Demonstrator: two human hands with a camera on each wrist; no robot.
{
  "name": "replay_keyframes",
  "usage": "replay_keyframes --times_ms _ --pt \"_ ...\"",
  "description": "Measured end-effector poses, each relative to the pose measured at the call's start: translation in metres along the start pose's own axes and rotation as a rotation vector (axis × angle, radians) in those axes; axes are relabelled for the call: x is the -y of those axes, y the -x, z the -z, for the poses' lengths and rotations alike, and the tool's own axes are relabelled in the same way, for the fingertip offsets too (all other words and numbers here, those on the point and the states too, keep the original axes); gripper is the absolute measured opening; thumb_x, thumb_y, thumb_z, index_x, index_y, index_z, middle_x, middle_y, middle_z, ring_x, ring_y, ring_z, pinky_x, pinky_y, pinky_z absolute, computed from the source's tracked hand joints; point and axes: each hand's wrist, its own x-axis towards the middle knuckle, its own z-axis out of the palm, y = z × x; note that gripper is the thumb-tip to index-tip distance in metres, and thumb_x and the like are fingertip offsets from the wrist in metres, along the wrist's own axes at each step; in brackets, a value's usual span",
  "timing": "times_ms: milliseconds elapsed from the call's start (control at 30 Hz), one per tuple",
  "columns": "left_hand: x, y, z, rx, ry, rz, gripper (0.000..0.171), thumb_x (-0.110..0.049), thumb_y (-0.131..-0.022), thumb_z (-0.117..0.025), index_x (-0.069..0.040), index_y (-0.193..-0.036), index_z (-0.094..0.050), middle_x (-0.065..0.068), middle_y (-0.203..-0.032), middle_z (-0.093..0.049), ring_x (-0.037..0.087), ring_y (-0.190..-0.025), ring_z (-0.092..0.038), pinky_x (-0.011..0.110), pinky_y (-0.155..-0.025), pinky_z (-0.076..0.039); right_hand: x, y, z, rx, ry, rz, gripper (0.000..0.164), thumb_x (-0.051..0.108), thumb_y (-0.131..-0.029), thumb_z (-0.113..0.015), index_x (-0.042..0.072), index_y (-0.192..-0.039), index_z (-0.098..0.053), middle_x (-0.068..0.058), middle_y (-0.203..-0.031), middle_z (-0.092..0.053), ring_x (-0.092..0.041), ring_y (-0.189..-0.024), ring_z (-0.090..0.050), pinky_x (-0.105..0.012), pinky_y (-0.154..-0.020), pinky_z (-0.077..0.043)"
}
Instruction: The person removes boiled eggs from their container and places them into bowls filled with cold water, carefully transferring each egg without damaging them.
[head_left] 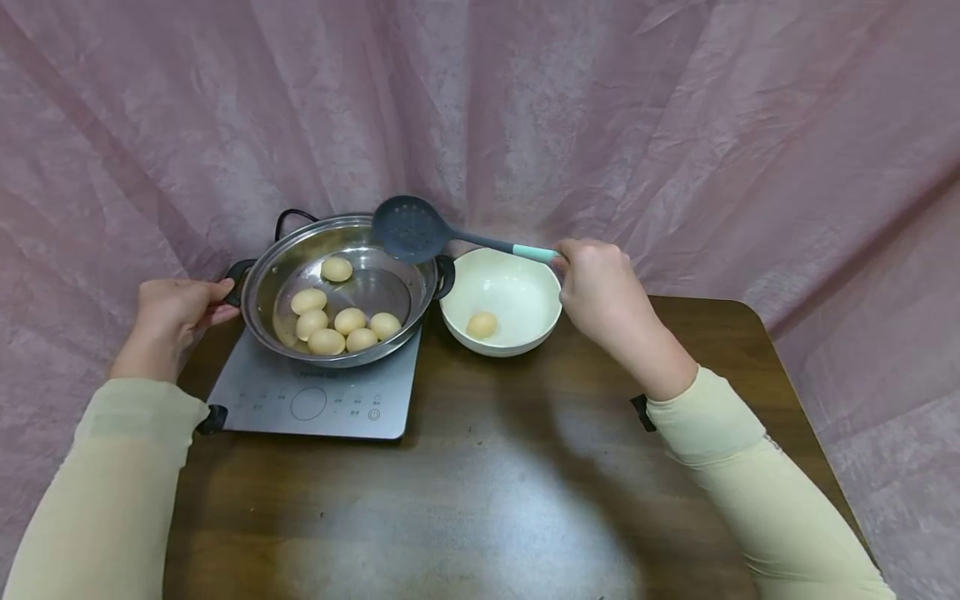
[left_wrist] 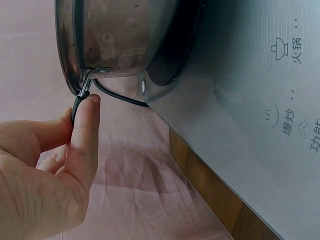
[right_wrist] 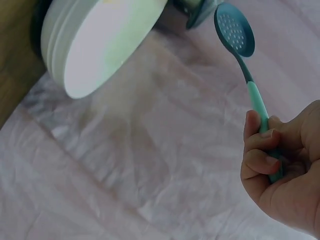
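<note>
My left hand [head_left: 178,310] pinches the black side handle [head_left: 238,282] of a steel pot [head_left: 258,321] between thumb and fingers; the left wrist view shows this grip close up. Several pale eggs [head_left: 326,342] lie in the pot, most of them towards its near side. In my right hand [head_left: 600,283] is a skimmer [head_left: 411,229], held by its mint green handle [right_wrist: 257,100]. Its dark perforated head hangs over the pot's right rim with nothing on it. One egg [head_left: 482,325] lies in the white bowl [head_left: 501,350] right of the pot, below the skimmer's handle.
Under the pot is a flat grey induction cooker [head_left: 307,408] with touch controls at its front. A black cord [head_left: 288,218] loops behind the pot. The wooden table [head_left: 480,492] extends towards me and to the right. A pink curtain [head_left: 480,108] hangs behind.
</note>
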Motion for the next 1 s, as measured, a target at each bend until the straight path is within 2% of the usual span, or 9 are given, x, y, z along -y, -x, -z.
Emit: replay_keyframes --times_ms 200,500,867,1000 --pt "0.002 0.0 0.0 -0.003 0.023 0.007 0.021 -0.015 -0.085 -0.069 -0.023 -0.066 -0.069 -0.003 -0.067 -0.063 0.014 -0.061 -0.069 0.028 -0.066 -0.061 0.018 -0.008 -0.023 0.028 0.078 0.073 0.012 0.007 -0.091 -0.056 0.007 -0.081 -0.062 -0.006 -0.077 -0.062 -0.024 -0.069 -0.058 -0.038 -0.059 -0.05" --pt "0.002 -0.003 0.0 -0.009 0.031 -0.003 0.023 -0.012 -0.085 -0.068 -0.02 -0.064 -0.07 -0.005 -0.067 -0.064 0.013 -0.06 -0.069 0.027 -0.066 -0.061 0.037 -0.015 -0.053 0.084 0.17 0.179 0.009 0.004 -0.089 -0.055 0.003 -0.087 -0.064 -0.008 -0.075 -0.059 -0.024 -0.069 -0.06 -0.038 -0.061 -0.054" --pt "-0.001 -0.001 0.0 0.0 0.026 -0.014 0.025 -0.013 -0.086 -0.067 -0.023 -0.063 -0.069 -0.002 -0.061 -0.065 0.013 -0.056 -0.068 0.027 -0.061 -0.061 0.046 -0.015 -0.064 0.134 0.214 0.194 0.007 0.001 -0.079 -0.063 0.004 -0.085 -0.064 -0.009 -0.076 -0.06 -0.025 -0.07 -0.06 -0.036 -0.06 -0.054" --pt "-0.002 -0.001 0.001 -0.004 0.022 -0.016 0.023 -0.015 -0.085 -0.068 -0.023 -0.064 -0.068 -0.002 -0.061 -0.065 0.013 -0.056 -0.068 0.028 -0.062 -0.061 0.05 -0.016 -0.064 0.15 0.193 0.184 0.003 0.003 -0.082 -0.062 0.004 -0.084 -0.064 -0.008 -0.075 -0.059 -0.025 -0.069 -0.06 -0.036 -0.058 -0.053"
